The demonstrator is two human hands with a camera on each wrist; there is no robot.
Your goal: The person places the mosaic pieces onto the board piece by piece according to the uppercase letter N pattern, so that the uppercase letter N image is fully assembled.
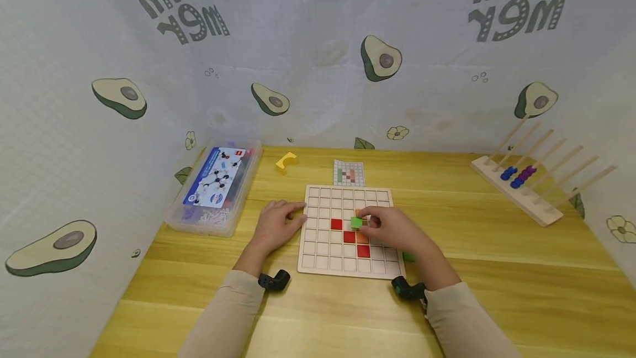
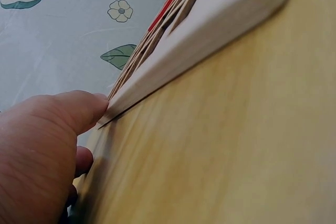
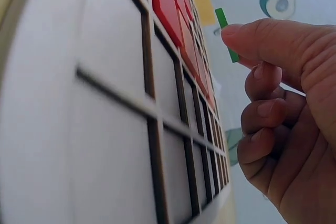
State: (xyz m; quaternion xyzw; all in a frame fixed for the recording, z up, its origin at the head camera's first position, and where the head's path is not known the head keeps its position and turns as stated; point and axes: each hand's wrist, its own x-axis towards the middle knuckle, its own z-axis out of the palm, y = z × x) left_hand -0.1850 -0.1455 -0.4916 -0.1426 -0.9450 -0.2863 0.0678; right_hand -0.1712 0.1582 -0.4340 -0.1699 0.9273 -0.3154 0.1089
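A wooden grid board (image 1: 323, 263) lies on the table with three red tiles (image 1: 363, 251) in a diagonal and orange tiles (image 1: 362, 238) beside them. Above its middle, my right hand (image 1: 390, 225) pinches a green square tile (image 1: 356, 222) between thumb and finger. The right wrist view shows that green tile (image 3: 227, 35) edge-on, raised over the grid, the other fingers curled below. On the left, my left hand (image 1: 273, 228) rests on the table, thumb and index finger at the board's left edge. In the left wrist view a fingertip (image 2: 100, 103) touches the board's corner.
Behind the board lies a printed pattern card (image 1: 349, 174), with a yellow arch block (image 1: 286, 162) to its left. A clear plastic box (image 1: 233, 220) stands at left, a peg rack (image 1: 517, 191) with beads at right. A green piece (image 1: 408, 257) lies by the board's right edge.
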